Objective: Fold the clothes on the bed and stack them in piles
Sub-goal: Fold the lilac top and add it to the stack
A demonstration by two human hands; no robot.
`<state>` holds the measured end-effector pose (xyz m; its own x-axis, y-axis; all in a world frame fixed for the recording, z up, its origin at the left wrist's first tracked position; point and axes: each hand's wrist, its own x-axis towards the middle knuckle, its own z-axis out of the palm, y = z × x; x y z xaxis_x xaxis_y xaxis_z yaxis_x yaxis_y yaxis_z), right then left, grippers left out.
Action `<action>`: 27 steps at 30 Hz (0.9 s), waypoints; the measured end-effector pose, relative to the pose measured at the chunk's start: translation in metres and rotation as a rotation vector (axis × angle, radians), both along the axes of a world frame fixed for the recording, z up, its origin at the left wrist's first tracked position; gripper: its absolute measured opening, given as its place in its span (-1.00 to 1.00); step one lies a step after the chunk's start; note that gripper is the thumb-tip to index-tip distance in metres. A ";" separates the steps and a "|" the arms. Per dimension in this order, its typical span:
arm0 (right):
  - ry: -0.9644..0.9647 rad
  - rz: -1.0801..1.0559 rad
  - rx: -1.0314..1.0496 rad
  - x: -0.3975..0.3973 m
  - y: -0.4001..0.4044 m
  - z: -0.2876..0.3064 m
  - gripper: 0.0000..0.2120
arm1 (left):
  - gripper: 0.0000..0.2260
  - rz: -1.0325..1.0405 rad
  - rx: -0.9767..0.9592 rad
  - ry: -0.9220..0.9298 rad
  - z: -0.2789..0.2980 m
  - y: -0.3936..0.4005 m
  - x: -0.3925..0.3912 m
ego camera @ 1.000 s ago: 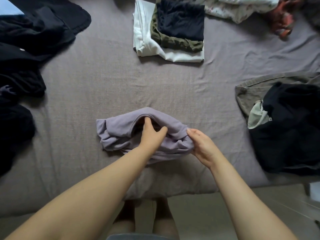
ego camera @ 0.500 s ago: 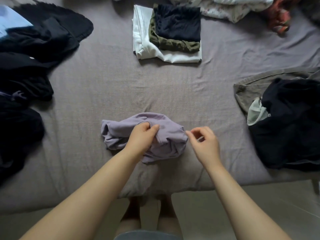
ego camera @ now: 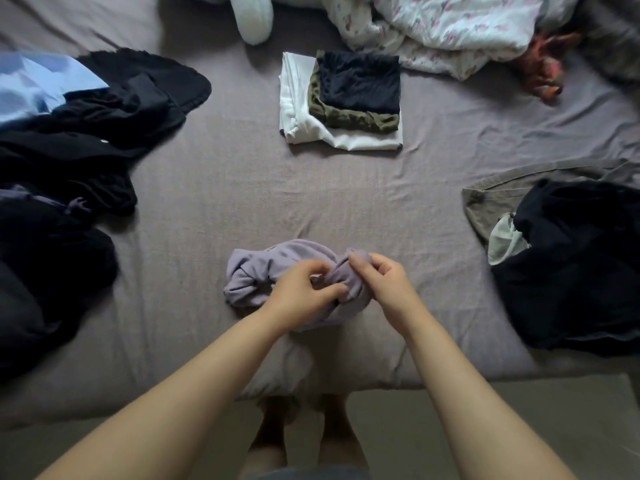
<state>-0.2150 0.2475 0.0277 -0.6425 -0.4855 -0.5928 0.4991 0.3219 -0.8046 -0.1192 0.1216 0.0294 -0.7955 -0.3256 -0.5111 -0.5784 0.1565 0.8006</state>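
Grey-mauve bed sheet (ego camera: 214, 188) fills most of the head view, wrinkled, with a strip of floor (ego camera: 519, 410) along the bottom edge and the person's bare feet (ego camera: 304, 441) showing there. Lilac garment (ego camera: 263, 271) sits bunched near the front edge of the bed, centre frame, not flat, folds unclear. Left hand (ego camera: 301, 289) has fingers curled into the cloth, gripping the middle of the bundle. Right hand (ego camera: 377, 282) pinches a raised bit of the same cloth between thumb and fingertips, at the bundle's right end; both hands close together, nearly touching. Folded stack (ego camera: 341, 102) further back at centre: white piece (ego camera: 294, 98) at the bottom, olive piece (ego camera: 349, 117) on it, dark navy piece (ego camera: 360, 81) on top, edges roughly squared. Left side: loose heap of black clothes (ego camera: 79, 147) with a light blue item (ego camera: 31, 84) at its far corner, unfolded. Right side: taupe garment (ego camera: 485, 199) spread flat with a dark navy garment (ego camera: 581, 265) piled on it and a pale cloth scrap (ego camera: 502, 240) poking out between them. Back right: crumpled floral duvet (ego camera: 450, 26), a reddish patterned item (ego camera: 543, 71) just beside it. Pale rounded object (ego camera: 254, 15) at the top edge, can't tell what it is.
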 end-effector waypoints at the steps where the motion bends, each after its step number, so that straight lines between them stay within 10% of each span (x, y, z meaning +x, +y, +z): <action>1: 0.006 0.000 0.019 -0.003 0.001 0.002 -0.82 | -0.82 0.068 -0.094 0.041 -0.001 0.002 0.003; 15: 0.698 -0.070 0.386 -0.005 0.022 0.009 -0.82 | -0.89 0.318 0.190 -0.076 0.008 -0.006 0.010; 20: 0.039 0.238 0.262 0.037 0.020 -0.009 -0.73 | -0.87 0.395 0.287 -0.078 0.009 0.007 0.004; 23: -0.367 0.056 -0.037 0.049 0.010 -0.009 -0.62 | -0.83 0.362 0.350 -0.008 0.022 0.016 0.001; 27: -0.310 -0.062 -0.120 0.042 0.010 -0.001 -0.53 | -0.79 0.116 0.074 0.088 0.017 0.017 0.007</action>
